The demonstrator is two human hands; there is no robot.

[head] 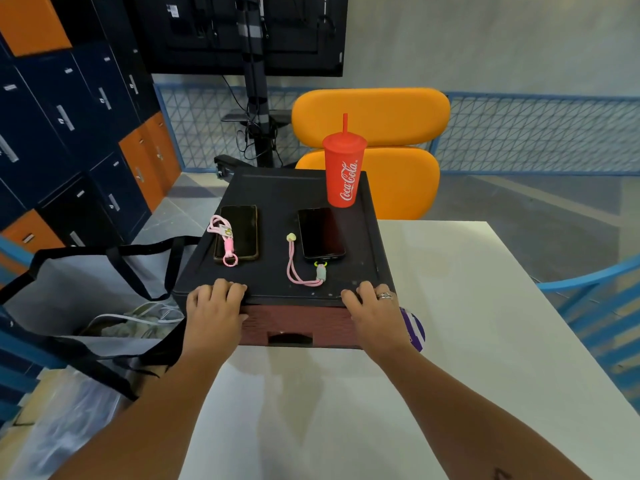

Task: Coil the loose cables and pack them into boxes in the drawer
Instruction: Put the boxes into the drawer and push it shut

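Fingers curled over front edge of black plastic drawer cabinet: left hand, right hand. Maroon drawer pull slot lower centre, midway between.

A red plastic straw cup is standing before an orange padded chair. A grey fabric tote is gaping open.
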